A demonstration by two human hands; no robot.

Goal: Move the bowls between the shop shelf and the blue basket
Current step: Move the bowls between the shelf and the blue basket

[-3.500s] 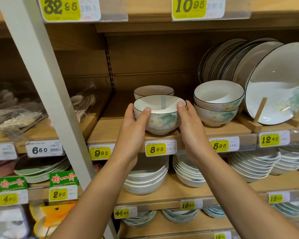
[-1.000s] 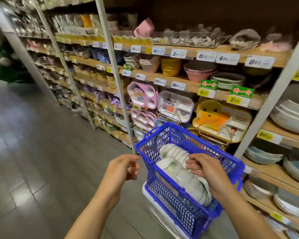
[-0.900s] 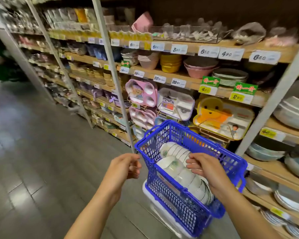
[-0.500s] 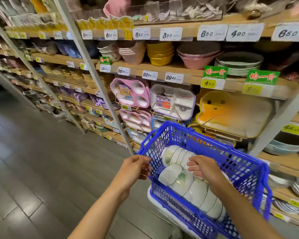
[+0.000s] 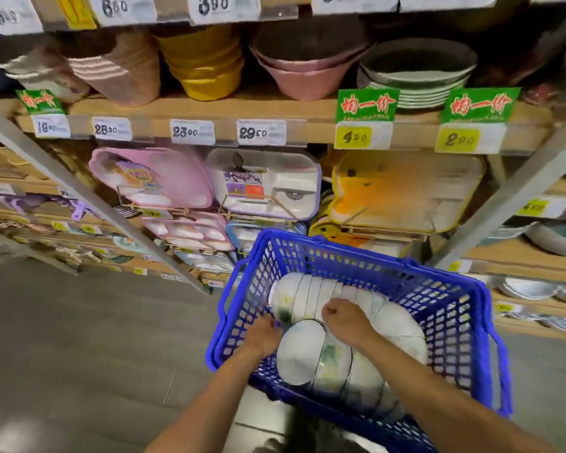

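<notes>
The blue basket (image 5: 356,253) stands low in front of the shelves. Inside it, white bowls with green flower prints lie on their sides in two rows: a far row (image 5: 307,289) and a near row. The end bowl (image 5: 299,354) of the near row faces left. My left hand (image 5: 263,333) reaches inside the basket's left wall, its fingers curled at that bowl's upper left edge. From the right, my right hand (image 5: 343,318) curls its fingers over the same bowl's top rim. The fingertips of both hands are hidden among the bowls.
Behind the basket, the shelf holds pink (image 5: 151,178), white (image 5: 265,184) and yellow (image 5: 406,191) children's trays. Stacked yellow bowls (image 5: 203,60), pink bowls (image 5: 307,73) and plates (image 5: 415,80) sit one shelf up. Slanting grey posts (image 5: 510,197) flank the bay. Grey floor (image 5: 79,338) lies to the left.
My view swung from the bowl shelf down to the basket and moved closer. My left hand went from outside the basket's rim to inside it. Both hands now close around the end bowl.
</notes>
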